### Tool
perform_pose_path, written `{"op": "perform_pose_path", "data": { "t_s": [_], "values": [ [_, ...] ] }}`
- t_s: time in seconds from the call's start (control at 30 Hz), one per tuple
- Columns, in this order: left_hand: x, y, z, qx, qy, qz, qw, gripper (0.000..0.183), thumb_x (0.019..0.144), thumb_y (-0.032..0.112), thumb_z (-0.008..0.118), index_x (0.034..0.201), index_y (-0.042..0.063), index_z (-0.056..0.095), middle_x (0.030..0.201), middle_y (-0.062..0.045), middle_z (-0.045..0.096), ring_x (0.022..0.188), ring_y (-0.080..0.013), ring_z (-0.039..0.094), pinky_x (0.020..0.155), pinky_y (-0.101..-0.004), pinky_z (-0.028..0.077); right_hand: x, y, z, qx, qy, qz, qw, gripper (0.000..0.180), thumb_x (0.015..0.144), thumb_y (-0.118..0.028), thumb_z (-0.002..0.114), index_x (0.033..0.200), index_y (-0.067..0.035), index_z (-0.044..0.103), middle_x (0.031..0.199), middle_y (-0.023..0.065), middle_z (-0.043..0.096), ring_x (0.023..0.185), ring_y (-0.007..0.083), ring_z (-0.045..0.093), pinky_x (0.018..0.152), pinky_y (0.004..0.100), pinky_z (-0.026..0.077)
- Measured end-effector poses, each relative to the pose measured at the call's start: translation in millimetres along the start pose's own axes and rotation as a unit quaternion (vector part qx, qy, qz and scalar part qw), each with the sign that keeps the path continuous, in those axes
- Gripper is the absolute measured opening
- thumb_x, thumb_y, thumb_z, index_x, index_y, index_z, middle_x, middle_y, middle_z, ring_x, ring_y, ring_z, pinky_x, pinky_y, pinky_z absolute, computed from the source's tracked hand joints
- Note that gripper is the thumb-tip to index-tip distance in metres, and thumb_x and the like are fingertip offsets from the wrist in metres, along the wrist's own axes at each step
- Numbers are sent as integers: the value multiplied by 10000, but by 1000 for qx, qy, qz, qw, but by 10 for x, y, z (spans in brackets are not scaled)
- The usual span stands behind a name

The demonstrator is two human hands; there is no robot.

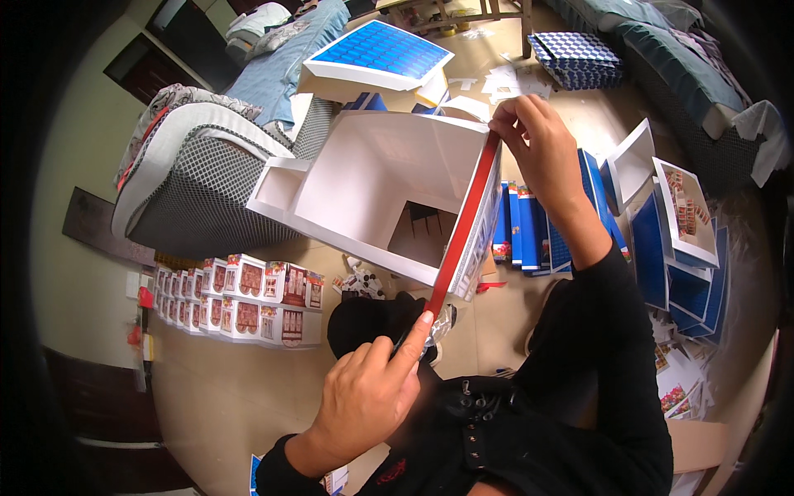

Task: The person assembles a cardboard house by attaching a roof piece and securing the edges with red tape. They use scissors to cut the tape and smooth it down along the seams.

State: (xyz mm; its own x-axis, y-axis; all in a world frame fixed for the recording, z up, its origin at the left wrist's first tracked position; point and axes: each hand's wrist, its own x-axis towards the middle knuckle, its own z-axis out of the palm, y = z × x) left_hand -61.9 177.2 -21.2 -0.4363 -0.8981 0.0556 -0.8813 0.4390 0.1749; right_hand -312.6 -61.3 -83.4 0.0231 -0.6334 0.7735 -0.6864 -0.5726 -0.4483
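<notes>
A white cardboard box (pixel 372 180) stands before me, its open side up and a square cutout in one wall. Along its right edge runs a strip of red tape (pixel 466 214). At the far corner my right hand (pixel 541 139) pinches the strip's upper end against the box. My left hand (pixel 375 387) is at the near end, its index fingertip on the tape and the other fingers curled. Crumpled clear plastic (pixel 441 328) shows just beyond that fingertip; what lies under the left hand is partly hidden.
Printed house-shaped boxes (pixel 248 304) stand in rows at left. A blue roof piece (pixel 381 56) is beyond the box. Blue cardboard parts (pixel 679 266) lean at right. Paper scraps (pixel 512 80) litter the floor. Beds (pixel 205 186) stand on both sides.
</notes>
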Motion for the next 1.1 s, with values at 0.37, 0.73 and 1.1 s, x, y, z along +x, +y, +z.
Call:
{"op": "perform_pose_path", "data": {
  "t_s": [0.37,0.73,1.1],
  "values": [
    [-24,9,-66,-5,-4,-6,1000,654,876,104,694,1511,138,539,770,-57,451,680,-211,553,615,-362,505,-159,-87,-198,-73,-72,-119,988,256,864,-13,680,1108,-88,662,1128,82,679,1055,294,666,944,408,512],
    [-34,-8,-77,-32,-18,-15,999,662,872,103,691,1514,154,536,768,-54,457,678,-213,557,618,-366,512,-586,-492,-489,44,-221,-240,944,477,854,-227,740,1322,-155,680,1412,71,635,1342,277,578,1143,449,454],
    [-77,-46,20,-52,-4,-2,999,665,856,98,700,1501,161,551,762,-57,456,680,-217,565,612,-370,513,-739,-470,-448,31,-148,-305,940,473,854,-195,757,1320,-194,681,1376,56,664,1259,242,634,1086,434,500]
  ]
}}
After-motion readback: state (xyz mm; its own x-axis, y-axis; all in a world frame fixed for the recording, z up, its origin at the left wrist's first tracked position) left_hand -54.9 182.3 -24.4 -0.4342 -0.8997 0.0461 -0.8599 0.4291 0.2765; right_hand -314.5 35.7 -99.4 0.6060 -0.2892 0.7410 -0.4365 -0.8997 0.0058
